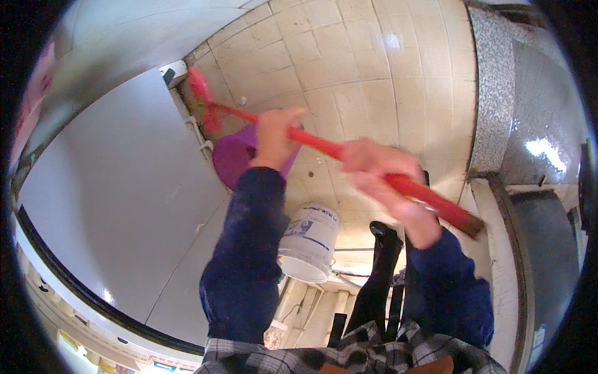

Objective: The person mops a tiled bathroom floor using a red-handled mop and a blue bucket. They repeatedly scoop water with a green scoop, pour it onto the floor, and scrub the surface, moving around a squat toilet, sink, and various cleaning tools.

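A red long-handled floor tool [317,144], a broom or mop, slants across the view. Its blurred red head [200,91] is near the floor corner at upper left; the blur hides whether it touches the floor. My left hand [276,136] grips the handle nearer that head. Closer to the dark butt end at right, my right hand [385,175] is wrapped around it. Under my left hand and forearm stands a purple plastic bucket [231,161], partly hidden by them. A white plastic bucket [310,229] with printing sits between my forearms.
Beige floor tiles [364,93] look wet and shiny in places. Grey panels [117,177] fill the left side, with white pipes [201,135] along their edge. A speckled stone edge [490,93] runs along the right. My black boot [385,233] is on the floor below my right hand.
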Tool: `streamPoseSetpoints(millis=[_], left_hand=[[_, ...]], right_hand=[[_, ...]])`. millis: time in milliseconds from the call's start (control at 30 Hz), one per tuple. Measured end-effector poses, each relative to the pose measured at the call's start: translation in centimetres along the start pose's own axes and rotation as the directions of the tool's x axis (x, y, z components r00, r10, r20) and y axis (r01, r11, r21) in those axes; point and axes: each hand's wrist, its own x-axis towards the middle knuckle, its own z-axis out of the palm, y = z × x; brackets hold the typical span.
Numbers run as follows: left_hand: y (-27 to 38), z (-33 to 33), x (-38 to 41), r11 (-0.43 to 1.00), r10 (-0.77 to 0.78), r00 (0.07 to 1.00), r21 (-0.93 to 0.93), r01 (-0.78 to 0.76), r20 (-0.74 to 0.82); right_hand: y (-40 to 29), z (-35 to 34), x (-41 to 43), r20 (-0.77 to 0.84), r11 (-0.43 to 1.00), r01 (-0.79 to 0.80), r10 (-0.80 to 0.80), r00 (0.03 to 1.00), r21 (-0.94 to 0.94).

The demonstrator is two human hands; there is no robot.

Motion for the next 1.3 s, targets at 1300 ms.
streamPoseSetpoints(millis=[1300], left_hand=[[29.4,-15.1,-4.6,0.846,0.396,0.913,-0.35,-0.402,-0.093]], right_hand=[[-31.0,13.6,-17.6,-0.158,0.624,0.24,-0.512,0.844,-0.743]])
